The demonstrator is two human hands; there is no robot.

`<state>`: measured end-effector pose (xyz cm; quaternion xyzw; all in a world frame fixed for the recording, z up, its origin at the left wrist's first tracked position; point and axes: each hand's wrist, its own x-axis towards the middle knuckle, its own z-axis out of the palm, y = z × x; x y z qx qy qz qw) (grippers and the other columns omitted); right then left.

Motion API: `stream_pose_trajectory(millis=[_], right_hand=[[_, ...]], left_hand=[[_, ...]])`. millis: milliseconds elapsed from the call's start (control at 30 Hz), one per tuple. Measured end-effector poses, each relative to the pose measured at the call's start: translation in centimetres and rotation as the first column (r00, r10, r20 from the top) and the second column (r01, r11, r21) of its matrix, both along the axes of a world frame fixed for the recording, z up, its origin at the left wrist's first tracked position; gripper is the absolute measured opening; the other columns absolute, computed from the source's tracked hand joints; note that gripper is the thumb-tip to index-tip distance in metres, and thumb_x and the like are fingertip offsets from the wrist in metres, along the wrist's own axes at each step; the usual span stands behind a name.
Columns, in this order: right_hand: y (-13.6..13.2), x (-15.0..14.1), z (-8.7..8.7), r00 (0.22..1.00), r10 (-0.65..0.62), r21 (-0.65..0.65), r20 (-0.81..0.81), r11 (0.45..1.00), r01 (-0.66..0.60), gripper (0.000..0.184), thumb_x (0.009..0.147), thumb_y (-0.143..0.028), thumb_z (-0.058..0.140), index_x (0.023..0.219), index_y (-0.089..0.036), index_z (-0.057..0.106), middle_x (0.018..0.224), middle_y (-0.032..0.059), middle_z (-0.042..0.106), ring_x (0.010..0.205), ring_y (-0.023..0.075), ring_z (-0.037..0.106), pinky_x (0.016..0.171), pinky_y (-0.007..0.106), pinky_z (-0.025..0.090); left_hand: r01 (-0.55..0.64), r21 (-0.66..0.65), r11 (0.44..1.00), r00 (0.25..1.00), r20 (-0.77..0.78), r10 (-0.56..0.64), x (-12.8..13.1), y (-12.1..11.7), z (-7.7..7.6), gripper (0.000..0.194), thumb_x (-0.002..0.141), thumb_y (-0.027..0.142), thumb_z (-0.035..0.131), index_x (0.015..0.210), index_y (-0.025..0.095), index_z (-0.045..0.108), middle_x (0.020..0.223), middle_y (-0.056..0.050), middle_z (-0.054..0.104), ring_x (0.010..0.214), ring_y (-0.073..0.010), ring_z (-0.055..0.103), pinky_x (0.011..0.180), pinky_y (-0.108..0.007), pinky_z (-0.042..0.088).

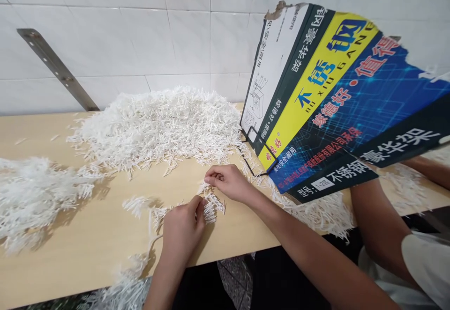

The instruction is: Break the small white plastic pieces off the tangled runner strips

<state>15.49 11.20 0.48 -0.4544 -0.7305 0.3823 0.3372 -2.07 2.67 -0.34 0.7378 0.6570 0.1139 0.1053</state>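
Observation:
My left hand (183, 228) rests near the front of the wooden table (105, 225), fingers curled round a small bunch of thin white sticks (210, 207). My right hand (227, 181) is just behind it, fingertips pinched on the same cluster of white sticks. A big heap of the same white sticks (158, 127) lies behind both hands, against the tiled wall. Small tufts (135, 203) lie beside my left hand.
A torn printed cardboard sheet (333, 104) stands tilted at the right on a wire stand (253, 160). Another person's arm (379, 225) and white sleeve show at the right under it. Another pile of sticks (31, 197) lies at the left. A metal bracket (56, 69) slants on the wall.

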Motion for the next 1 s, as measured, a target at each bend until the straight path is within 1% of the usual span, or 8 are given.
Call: stream_pose_trajectory(millis=[67, 133, 300, 400, 533, 667, 800, 1000], right_hand=[[0.2, 0.4, 0.4, 0.997, 0.077, -0.019, -0.002, 0.997, -0.077, 0.016, 0.094, -0.018, 0.063, 0.098, -0.018, 0.079, 0.082, 0.0023, 0.076, 0.074, 0.0140, 0.068, 0.069, 0.024, 0.048], [0.1, 0.6, 0.7, 0.992, 0.128, 0.026, 0.020, 0.991, -0.129, 0.021, 0.095, -0.016, 0.061, 0.104, -0.019, 0.079, 0.092, 0.0035, 0.078, 0.078, 0.0137, 0.067, 0.073, 0.025, 0.048], [-0.4, 0.4, 0.9, 0.994, 0.099, 0.181, 0.034, 0.978, -0.104, 0.016, 0.088, -0.019, 0.072, 0.101, -0.015, 0.078, 0.091, 0.0045, 0.069, 0.074, 0.0126, 0.060, 0.071, 0.026, 0.048], [-0.5, 0.5, 1.0, 0.993, 0.116, 0.177, 0.005, 0.977, -0.115, 0.018, 0.092, -0.025, 0.070, 0.106, -0.016, 0.076, 0.101, 0.0061, 0.067, 0.082, 0.0140, 0.063, 0.072, 0.026, 0.050], [-0.4, 0.8, 1.0, 0.991, 0.137, 0.188, 0.003, 0.973, -0.135, 0.021, 0.095, -0.024, 0.065, 0.114, -0.021, 0.072, 0.120, 0.0076, 0.065, 0.090, 0.0147, 0.064, 0.075, 0.027, 0.052], [-0.4, 0.9, 1.3, 0.972, 0.224, 0.233, 0.077, 0.943, -0.236, 0.023, 0.093, -0.028, 0.070, 0.116, -0.021, 0.072, 0.110, 0.0059, 0.071, 0.092, 0.0172, 0.065, 0.085, 0.032, 0.052], [-0.5, 0.8, 1.3, 0.975, 0.194, 0.245, 0.106, 0.946, -0.214, 0.031, 0.086, -0.031, 0.079, 0.115, -0.021, 0.073, 0.109, 0.0052, 0.074, 0.089, 0.0171, 0.067, 0.088, 0.032, 0.050], [0.1, 0.8, 0.9, 0.993, 0.114, 0.071, -0.040, 0.991, -0.111, 0.024, 0.086, -0.028, 0.078, 0.108, -0.020, 0.076, 0.101, 0.0042, 0.075, 0.082, 0.0143, 0.064, 0.073, 0.026, 0.049]], left_hand=[[-0.003, 0.007, 1.000, 1.000, 0.000, 0.003, 0.0, 0.0, -0.1, 0.029, 0.101, 0.028, 0.046, 0.087, 0.023, 0.070, 0.065, -0.006, 0.073, 0.060, -0.0207, 0.066, 0.058, -0.029, 0.022], [-0.004, 0.013, 1.000, 1.000, 0.001, 0.004, 0.0, 0.1, -0.2, 0.029, 0.101, 0.028, 0.046, 0.087, 0.023, 0.070, 0.065, -0.005, 0.073, 0.059, -0.0206, 0.066, 0.058, -0.029, 0.022], [0.009, 0.019, 1.000, 1.000, 0.005, -0.009, 0.0, 0.1, -0.3, 0.029, 0.101, 0.028, 0.045, 0.085, 0.022, 0.069, 0.065, -0.006, 0.073, 0.060, -0.0209, 0.066, 0.058, -0.029, 0.022], [-0.001, 0.008, 1.000, 1.000, 0.005, 0.001, 0.1, 0.2, -0.2, 0.029, 0.101, 0.029, 0.045, 0.086, 0.022, 0.070, 0.065, -0.006, 0.073, 0.060, -0.0214, 0.067, 0.058, -0.029, 0.022], [0.002, 0.001, 1.000, 1.000, -0.006, -0.002, 0.2, 0.1, 0.0, 0.029, 0.101, 0.029, 0.045, 0.087, 0.022, 0.069, 0.066, -0.006, 0.073, 0.061, -0.0221, 0.068, 0.058, -0.029, 0.023], [0.009, -0.003, 1.000, 1.000, -0.028, -0.009, 0.2, 0.1, 0.1, 0.029, 0.102, 0.028, 0.045, 0.087, 0.022, 0.069, 0.068, -0.006, 0.074, 0.062, -0.0221, 0.069, 0.058, -0.029, 0.022], [0.005, -0.006, 1.000, 0.999, -0.048, -0.006, 0.2, 0.0, 0.0, 0.030, 0.102, 0.028, 0.043, 0.088, 0.022, 0.069, 0.069, -0.007, 0.075, 0.063, -0.0231, 0.070, 0.058, -0.030, 0.021], [0.013, -0.038, 0.999, 0.999, -0.037, -0.014, 0.2, 0.1, 0.1, 0.030, 0.103, 0.029, 0.043, 0.092, 0.023, 0.070, 0.074, -0.007, 0.077, 0.067, -0.0237, 0.071, 0.058, -0.031, 0.021]])
